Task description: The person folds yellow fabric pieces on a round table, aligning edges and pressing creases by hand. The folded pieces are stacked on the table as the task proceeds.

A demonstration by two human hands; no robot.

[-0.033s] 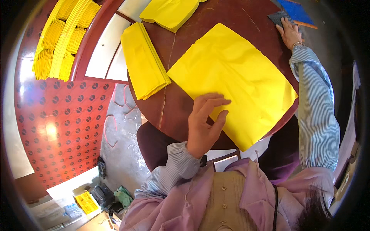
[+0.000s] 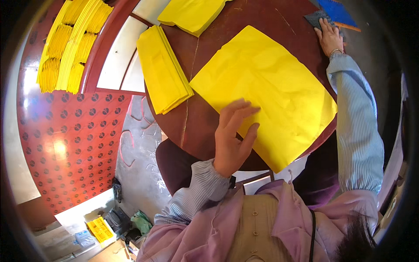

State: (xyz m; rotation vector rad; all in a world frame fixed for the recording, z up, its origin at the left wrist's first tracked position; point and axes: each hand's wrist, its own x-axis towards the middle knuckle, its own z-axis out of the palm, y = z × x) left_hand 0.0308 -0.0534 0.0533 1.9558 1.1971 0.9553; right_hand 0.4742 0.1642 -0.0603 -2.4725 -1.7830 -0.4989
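Observation:
A large yellow sheet (image 2: 266, 83) lies spread on the round dark red table (image 2: 174, 126), turned cornerwise to me. Over its near left edge is my left hand (image 2: 235, 133), fingers loosely bent and thumb apart, with nothing in it. Whether its fingertips touch the sheet I cannot tell. My right arm reaches to the far right, past the sheet. There my right hand (image 2: 331, 39) lies with fingers stretched out on a dark grey cloth-like piece (image 2: 315, 18) at the table's edge. Left of the sheet is a folded yellow stack (image 2: 161, 70).
Another yellow pile (image 2: 192, 15) sits at the table's far side. Bundles of folded yellow pieces (image 2: 72, 43) rest on a red patterned surface (image 2: 74, 144) at the left. Beyond my right hand is a blue flat thing (image 2: 338, 13). A yellow container (image 2: 100, 229) stands low at the left.
The fingers of my left hand have shifted slightly upward over the sheet. Otherwise the scene looks the same.

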